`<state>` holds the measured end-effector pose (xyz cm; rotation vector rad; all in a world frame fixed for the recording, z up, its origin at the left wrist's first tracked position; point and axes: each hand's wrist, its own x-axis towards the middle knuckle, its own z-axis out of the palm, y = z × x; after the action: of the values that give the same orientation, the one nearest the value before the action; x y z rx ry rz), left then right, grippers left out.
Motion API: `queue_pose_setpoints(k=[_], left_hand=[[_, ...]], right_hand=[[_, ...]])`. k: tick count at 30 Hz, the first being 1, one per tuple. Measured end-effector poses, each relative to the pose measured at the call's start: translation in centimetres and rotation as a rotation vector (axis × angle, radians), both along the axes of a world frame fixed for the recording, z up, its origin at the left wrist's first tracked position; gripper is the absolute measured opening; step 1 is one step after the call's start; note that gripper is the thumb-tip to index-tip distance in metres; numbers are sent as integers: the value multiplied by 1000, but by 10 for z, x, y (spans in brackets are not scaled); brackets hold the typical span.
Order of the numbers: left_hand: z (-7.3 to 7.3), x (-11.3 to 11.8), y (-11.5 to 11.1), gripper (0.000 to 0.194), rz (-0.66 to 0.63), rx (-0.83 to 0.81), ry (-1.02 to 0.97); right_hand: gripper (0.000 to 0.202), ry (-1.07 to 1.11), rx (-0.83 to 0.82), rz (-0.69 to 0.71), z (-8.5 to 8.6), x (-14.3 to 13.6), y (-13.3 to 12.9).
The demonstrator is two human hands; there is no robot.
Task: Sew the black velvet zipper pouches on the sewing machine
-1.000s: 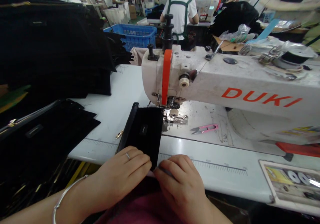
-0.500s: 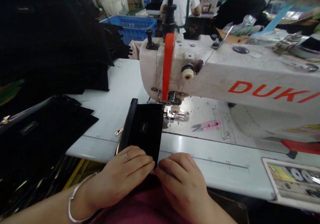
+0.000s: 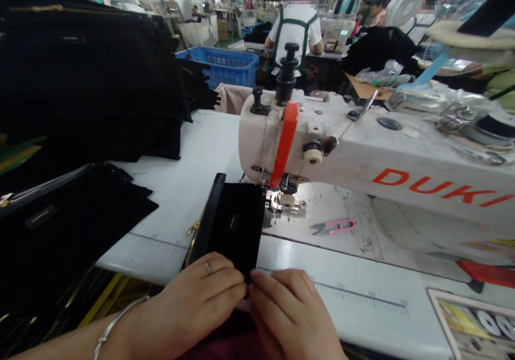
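Note:
A black fabric piece (image 3: 245, 231) with a small label and a gold zipper along its left side lies on the white sewing table. Its far right corner is at the presser foot (image 3: 284, 201) of the sewing machine (image 3: 341, 134). My left hand (image 3: 201, 295), with a ring and a bracelet, is closed on the near end of the piece. Right beside it, my right hand (image 3: 287, 306) pinches the near right corner; its fingertips almost touch those of my left hand.
Pink thread snips (image 3: 333, 226) lie right of the presser foot. Stacked black pieces (image 3: 88, 81) rise at the left, with more black pieces (image 3: 72, 215) nearer. A blue basket (image 3: 229, 67) and a person in a white shirt (image 3: 295, 32) are behind the machine.
The view has tilted up, so the machine and table appear lower and more of the room shows. Both hands keep their hold on the black piece, which has hardly moved relative to the machine.

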<state>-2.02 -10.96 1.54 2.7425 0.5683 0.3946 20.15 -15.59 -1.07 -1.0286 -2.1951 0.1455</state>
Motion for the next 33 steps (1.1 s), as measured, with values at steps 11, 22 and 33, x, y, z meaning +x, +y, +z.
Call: queue_pose_setpoints(k=[11,22,33], left_hand=[[4,6,40,28,-15,-1,131],[-5,18,81,19,-13,99,147],[-20,28,109,20,-6,291,114]], right_hand=[[25,-124,-137,21,8,5,28],[13,-252,-300,63,29,18,75],[18,-109,-159,-24,6,27,90]])
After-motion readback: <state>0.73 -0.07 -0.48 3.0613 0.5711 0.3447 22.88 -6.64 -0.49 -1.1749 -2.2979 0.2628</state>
